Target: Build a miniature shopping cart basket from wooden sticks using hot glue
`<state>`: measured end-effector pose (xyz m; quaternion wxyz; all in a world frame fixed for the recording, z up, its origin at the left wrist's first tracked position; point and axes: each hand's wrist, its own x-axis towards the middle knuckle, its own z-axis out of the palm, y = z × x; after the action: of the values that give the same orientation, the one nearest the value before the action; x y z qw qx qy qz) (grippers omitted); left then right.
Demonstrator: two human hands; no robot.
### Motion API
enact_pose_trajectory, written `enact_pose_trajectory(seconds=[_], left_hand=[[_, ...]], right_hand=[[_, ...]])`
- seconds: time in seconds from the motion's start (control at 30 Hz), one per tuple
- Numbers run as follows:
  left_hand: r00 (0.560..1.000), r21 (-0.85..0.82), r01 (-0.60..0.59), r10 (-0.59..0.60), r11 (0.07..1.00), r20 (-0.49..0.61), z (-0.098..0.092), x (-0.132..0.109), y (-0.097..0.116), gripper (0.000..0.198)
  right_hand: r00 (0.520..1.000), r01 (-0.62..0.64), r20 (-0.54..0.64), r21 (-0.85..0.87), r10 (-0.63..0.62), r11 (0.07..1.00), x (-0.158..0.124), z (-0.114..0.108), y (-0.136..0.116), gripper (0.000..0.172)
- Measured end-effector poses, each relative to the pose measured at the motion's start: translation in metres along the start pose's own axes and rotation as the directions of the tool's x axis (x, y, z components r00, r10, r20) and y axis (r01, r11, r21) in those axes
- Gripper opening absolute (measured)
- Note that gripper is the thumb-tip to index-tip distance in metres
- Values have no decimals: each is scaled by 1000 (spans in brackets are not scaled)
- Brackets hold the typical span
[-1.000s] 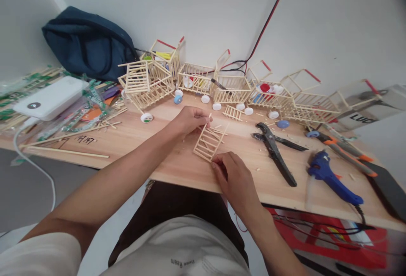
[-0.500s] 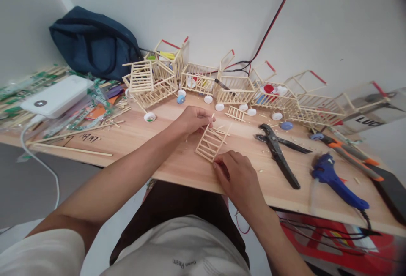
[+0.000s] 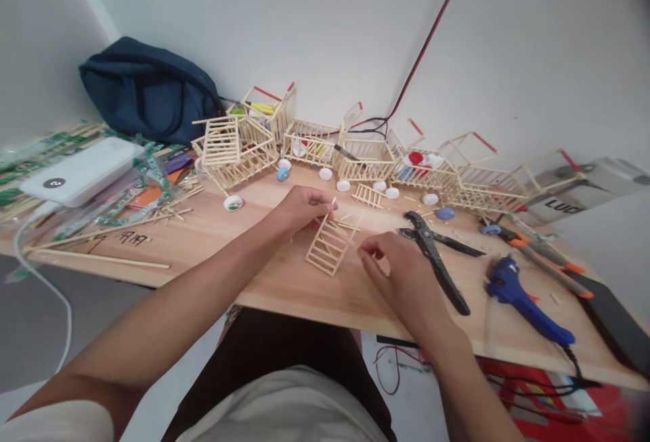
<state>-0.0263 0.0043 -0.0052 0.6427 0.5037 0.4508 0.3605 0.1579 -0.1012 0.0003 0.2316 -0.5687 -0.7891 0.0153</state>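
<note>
My left hand [image 3: 307, 208] pinches the upper corner of a small ladder-like frame [image 3: 330, 246] made of thin wooden sticks. The frame is tilted above the wooden table, its lower end toward me. My right hand [image 3: 399, 269] is just right of the frame, apart from it. Its thumb and forefinger are pinched together; whatever may be between the tips is too small to make out. Loose short sticks [image 3: 346, 224] show behind the frame. To the right of that hand lie black-handled cutters [image 3: 437, 259], partly behind it.
Several stick-built carts [image 3: 365, 158] with bottle-cap wheels line the wall. A blue glue gun [image 3: 528, 303] and orange-handled pliers [image 3: 546, 259] lie at right. At left are a white power bank [image 3: 81, 168], bundled sticks and a blue bag [image 3: 152, 93].
My right hand has moved away from the frame's lower corner, to the right. My left hand still holds the frame. The camera view has shifted slightly.
</note>
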Motion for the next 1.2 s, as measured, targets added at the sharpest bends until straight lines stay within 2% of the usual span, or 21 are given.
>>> enact_pose_trajectory(seconds=[0.1,0.27,0.43,0.67,1.2], left_hand=[[1000,0,0,0,1000,11,0,-1,0,4],[1000,14,9,-9,1000,22,0,0,-1,6],[999,17,35,-36,999,20,0,1,-1,6],[1000,60,6,-8,998,28,2,-3,4,10],[1000,63,20,-21,998,14,4,-4,6,9]], right_hand=[[996,-37,-86,-19,36,999,15,-8,19,10],[999,-15,-42,-37,13,999,33,-2,33,8],[1000,17,-24,-46,-18,999,39,3,37,7],[996,86,-7,-61,-86,994,43,3,42,7],[995,104,9,-82,-104,991,45,5,44,8]])
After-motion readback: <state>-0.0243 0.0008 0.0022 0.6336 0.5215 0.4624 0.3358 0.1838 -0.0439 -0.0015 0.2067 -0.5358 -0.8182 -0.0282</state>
